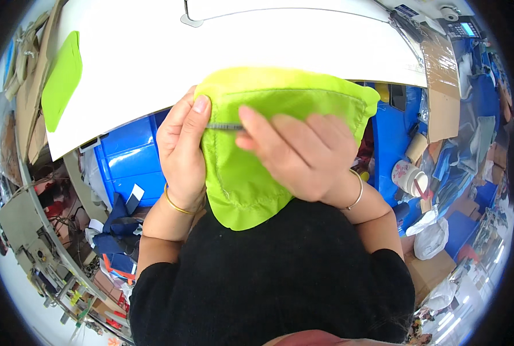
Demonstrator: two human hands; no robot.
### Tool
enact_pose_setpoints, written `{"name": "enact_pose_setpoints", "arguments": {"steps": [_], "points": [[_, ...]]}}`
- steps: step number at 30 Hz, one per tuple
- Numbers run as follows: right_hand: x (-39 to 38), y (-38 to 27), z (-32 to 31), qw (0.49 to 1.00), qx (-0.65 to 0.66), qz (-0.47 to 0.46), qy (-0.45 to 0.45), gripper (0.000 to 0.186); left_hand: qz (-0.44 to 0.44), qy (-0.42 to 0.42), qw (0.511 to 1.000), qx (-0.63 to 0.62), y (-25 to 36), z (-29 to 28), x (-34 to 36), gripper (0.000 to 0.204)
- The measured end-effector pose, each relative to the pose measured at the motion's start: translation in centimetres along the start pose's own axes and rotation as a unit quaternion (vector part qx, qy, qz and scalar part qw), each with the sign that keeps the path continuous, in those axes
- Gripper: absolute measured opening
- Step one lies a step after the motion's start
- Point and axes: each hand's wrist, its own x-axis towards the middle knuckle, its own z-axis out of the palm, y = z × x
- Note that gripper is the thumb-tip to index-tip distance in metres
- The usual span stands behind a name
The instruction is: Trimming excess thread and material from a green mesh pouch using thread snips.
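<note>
Left fingers (199, 117): closed in a pinch on the left margin of the lime-green stitched fabric piece (239, 176), thumb on top, underside grip hidden. Right fingers (271, 136): curled, apparently pinched on a thin dark rod-like tool (224, 126); motion-blurred, exact kind not determinable. Fabric piece spread between and beneath both sets of fingers, tool lying across the left seam, just below the left thumb.

Recommended, by judgement: hold the margin taut with the left fingers; keep the left thumb out of line with the tool; use short, light strokes to avoid snagging thread or cloth; watch for sagging at the corner right of the right fingers.

Edges and room: beyond the fingers, near edge of the white worktop (136, 63), partly hidden behind the fabric; likely widest room that way. Well left of the left fingers, second lime-green piece (62, 81), flat on the worktop. Nearer, just left, blue plastic bin (129, 154). Right of the right fingers, floral-patterned cup (405, 176); sideways swing there inadvisable.
</note>
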Motion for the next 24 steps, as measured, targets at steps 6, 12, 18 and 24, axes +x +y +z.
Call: {"name": "enact_pose_setpoints", "arguments": {"steps": [6,12,18,24], "points": [[-0.8,0.2,-0.8,1.000,0.022,0.001,-0.008,0.032,-0.016,0.025,0.999,-0.023,-0.1,-0.2,0.1,0.033],[-1.0,0.2,-1.7,0.997,0.041,0.032,-0.059,0.035,-0.026,0.027,0.998,-0.043,-0.1,-0.2,-0.1,0.033],[-1.1,0.7,-1.0,0.999,0.035,0.022,-0.013,0.033,0.033,-0.009,0.999,-0.008,0.1,-0.2,-0.2,0.031],[-0.4,0.6,-2.3,0.994,0.045,0.061,-0.073,0.042,0.079,-0.035,0.995,0.056,0.2,-0.5,-0.2,0.029]]}}
